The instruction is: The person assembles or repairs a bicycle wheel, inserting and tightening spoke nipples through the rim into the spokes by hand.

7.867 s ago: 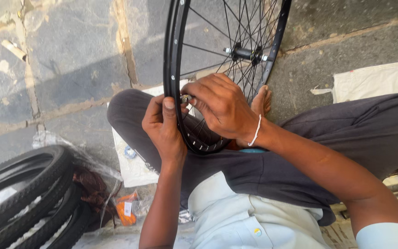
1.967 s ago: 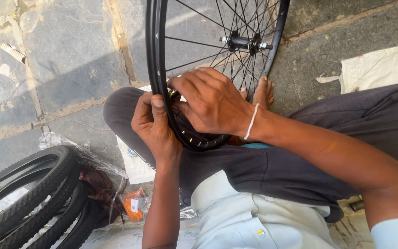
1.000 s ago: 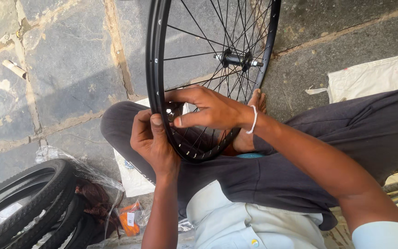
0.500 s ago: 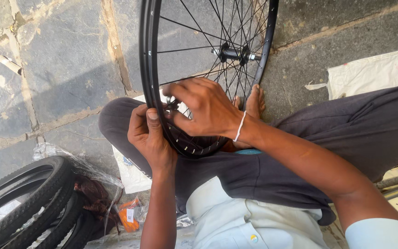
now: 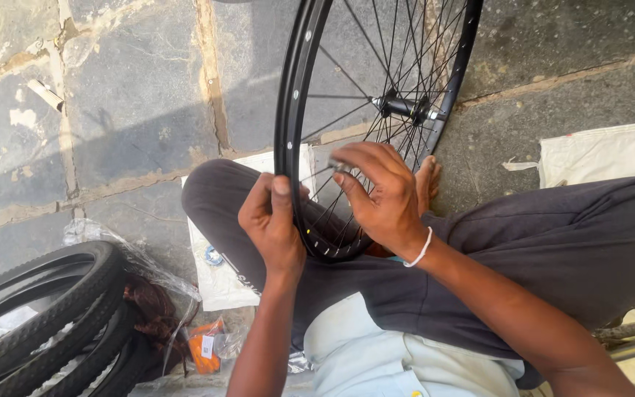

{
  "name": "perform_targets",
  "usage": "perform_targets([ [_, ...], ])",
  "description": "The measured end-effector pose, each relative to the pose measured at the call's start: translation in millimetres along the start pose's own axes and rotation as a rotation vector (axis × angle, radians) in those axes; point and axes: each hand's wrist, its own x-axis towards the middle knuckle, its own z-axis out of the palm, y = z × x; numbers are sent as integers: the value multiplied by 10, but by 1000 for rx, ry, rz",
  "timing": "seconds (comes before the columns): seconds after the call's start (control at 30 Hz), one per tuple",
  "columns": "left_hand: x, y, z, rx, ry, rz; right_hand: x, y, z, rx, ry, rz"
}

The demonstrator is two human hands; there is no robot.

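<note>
A bare bicycle wheel (image 5: 310,110) stands upright between the seated person's knees, its lower arc resting in the lap against dark grey trousers (image 5: 553,235). The rim is glossy black metal, a smooth hoop with small silver eyelets spaced along its outer face. Thin black wire spokes cross inward to a metal hub (image 5: 406,106) with a short bright axle end.

The left hand (image 5: 273,220) is closed around the near edge of the rim, thumb laid flat along the outer face and fingers curled behind it. The right hand (image 5: 380,195) reaches in among the spokes just inside the rim, fingers bent and pinched on a small silvery metal piece (image 5: 339,166) at the fingertips; what exactly that piece is cannot be made out. A thin white band (image 5: 422,250) circles the right wrist. One bare foot (image 5: 428,180) shows behind the spokes.

The floor is rough grey stone paving (image 5: 134,103) with sandy, crumbling joints. A white cloth or sack (image 5: 222,272) lies under the left knee, and a second pale sheet (image 5: 604,154) lies to the right. At lower left lie two black rubber tyres (image 5: 31,316) with knobbly tread, nested together, partly over crinkled clear plastic wrap (image 5: 141,257). Beside them sits a small orange packet (image 5: 203,342).
</note>
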Motion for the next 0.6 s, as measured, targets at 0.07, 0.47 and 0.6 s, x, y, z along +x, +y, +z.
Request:
perform_targets([
  [0.07,-43,-51,-18,-88,43,-50,159,-8,-95,188,-246,-30],
  [0.47,-41,-161,-100,-58,40,-70,349,0,179,-174,-143,-458],
  [0.6,-41,-101,-98,-79,72,-66,145,-160,323,-166,158,-450],
])
